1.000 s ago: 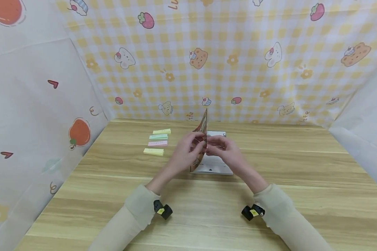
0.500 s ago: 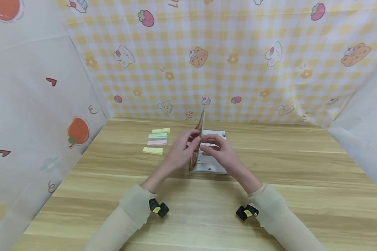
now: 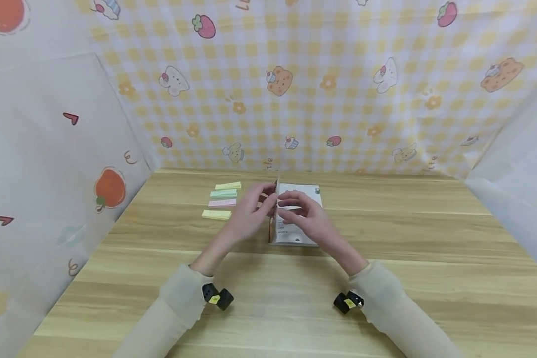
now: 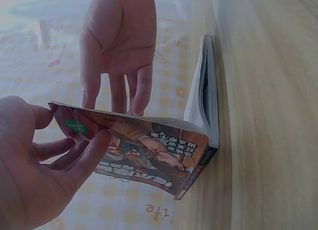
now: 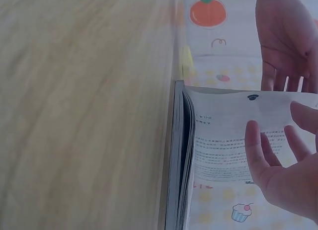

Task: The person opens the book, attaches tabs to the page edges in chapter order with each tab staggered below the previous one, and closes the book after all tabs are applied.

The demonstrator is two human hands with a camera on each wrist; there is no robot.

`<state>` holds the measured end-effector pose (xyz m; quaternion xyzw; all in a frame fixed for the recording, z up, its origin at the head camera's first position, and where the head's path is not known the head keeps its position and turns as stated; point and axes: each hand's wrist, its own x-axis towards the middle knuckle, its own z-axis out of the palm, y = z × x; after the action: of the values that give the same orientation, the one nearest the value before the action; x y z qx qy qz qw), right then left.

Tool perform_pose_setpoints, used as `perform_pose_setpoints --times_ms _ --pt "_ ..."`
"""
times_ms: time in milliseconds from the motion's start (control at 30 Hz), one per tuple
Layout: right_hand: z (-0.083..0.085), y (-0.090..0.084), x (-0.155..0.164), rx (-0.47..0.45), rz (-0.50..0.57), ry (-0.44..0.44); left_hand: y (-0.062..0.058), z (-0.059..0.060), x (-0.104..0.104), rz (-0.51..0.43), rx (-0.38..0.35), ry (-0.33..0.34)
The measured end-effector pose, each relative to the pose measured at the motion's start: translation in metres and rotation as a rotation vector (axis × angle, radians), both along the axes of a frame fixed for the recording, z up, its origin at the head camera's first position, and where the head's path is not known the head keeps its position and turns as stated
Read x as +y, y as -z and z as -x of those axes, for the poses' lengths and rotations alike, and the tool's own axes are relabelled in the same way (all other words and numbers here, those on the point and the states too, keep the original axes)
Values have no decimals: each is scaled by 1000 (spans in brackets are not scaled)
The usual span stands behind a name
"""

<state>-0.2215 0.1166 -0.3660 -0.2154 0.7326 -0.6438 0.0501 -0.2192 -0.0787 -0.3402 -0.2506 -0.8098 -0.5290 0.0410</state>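
A paperback book [image 3: 297,237] lies open on the wooden table, its illustrated cover [image 4: 149,148] raised upright along the spine at the left. My left hand [image 3: 246,211] rests its fingertips on the outer, printed face of that cover. On the opposite side my right hand [image 3: 311,219] has loosely bent fingers close to the raised cover's inner side, over a white page. Text lines on the white inner side [image 5: 223,111] show in the right wrist view, with the right fingers in front of it. Neither hand wraps around the cover.
Left of the book lie several strips of sticky notes: yellow [image 3: 228,186], green [image 3: 223,194], pink [image 3: 222,203] and another yellow strip [image 3: 216,215]. A checked, cartoon-printed cloth [image 3: 322,109] hangs behind the table [image 3: 411,238].
The raised cover has swung leftward to nearly vertical, and both hands have moved left with it. More of the white page on the right now shows.
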Motion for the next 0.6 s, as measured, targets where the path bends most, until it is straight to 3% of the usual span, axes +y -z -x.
perform_pose_setpoints --times_ms 200,600 --pt "-2 1 -3 39 -62 -19 -5 2 -7 -35 -10 10" --pt "-12 0 -10 71 -240 -69 -15 2 -18 77 26 -210"
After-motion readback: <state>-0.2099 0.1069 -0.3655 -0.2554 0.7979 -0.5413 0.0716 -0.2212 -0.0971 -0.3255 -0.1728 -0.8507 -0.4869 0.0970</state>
